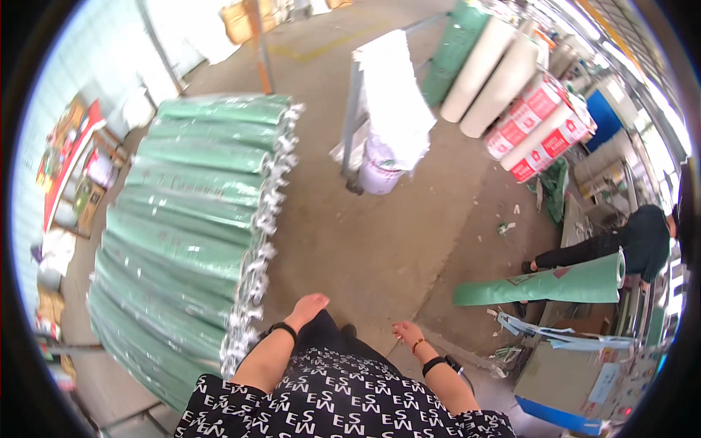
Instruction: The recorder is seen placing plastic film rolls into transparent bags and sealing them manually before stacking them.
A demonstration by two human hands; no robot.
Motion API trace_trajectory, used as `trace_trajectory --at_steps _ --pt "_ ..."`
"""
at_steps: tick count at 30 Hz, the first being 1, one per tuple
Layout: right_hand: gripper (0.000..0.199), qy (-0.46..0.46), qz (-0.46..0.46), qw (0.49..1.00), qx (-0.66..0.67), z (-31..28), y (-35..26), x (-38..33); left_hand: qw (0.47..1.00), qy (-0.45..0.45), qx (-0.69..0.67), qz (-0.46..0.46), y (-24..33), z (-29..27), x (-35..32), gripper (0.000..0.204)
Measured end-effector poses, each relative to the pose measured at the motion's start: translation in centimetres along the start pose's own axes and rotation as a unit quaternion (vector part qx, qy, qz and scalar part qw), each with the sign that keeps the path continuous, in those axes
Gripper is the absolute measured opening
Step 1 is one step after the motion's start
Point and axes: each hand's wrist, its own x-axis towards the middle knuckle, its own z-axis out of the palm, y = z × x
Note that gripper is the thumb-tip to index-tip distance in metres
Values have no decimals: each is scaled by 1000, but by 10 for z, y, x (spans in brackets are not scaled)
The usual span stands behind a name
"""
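"Green plastic-wrapped bundles fill the left half of the frame. Can you see all of them?"

"No. Glare blurs the plastic, and the person's left sleeve covers the near corner at lower left. The twisted white ends show along the right side of the pile."

"And the hands?"

"The left hand is at lower centre, just right of those ends and apart from them. It's small and foreshortened, so I can't tell whether it's clenched. The right hand lies further right, its fingers loosely bent and released."

"What's hard to make out at the edges?"

"At far right the dark rim cuts into a co-worker, and a slanting green roll hides part of that person's legs. The machine at lower right is partly lost under clutter. Around the red-topped table at far left, small items smear together."

"Anything standing in the way?"

"White sheeting drapes a stand at upper centre, hiding most of its frame, with a pale purple bucket below. Upper right, cream rolls lean beside red-and-white packages, which block the view behind them."
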Motion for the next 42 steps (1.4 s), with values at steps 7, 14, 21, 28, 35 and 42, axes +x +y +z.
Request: trace_trajectory --at_steps 7,14,21,28,35,42 --pt "17 7 -9 942 -335 -35 158 25 962 46 145 226 266 -64 252 25" --pt "27 116 359 897 230 -18 119 7 900 120 272 319 354 -67 517 26" --pt "32 77 151 937 307 -18 -142 121 839 195 408 302 382 -32 638 33" --pt "33 109 83 956 260 -87 -223 181 912 22 287 293 385 -62 663 15" --pt "29 157 86 963 203 -134 -217 171 978 -28 67 196 459 -115 605 23" --pt "66 -2 -56 855 516 -194 -317 147 928 -242 -210 188 545 -135 397 20"
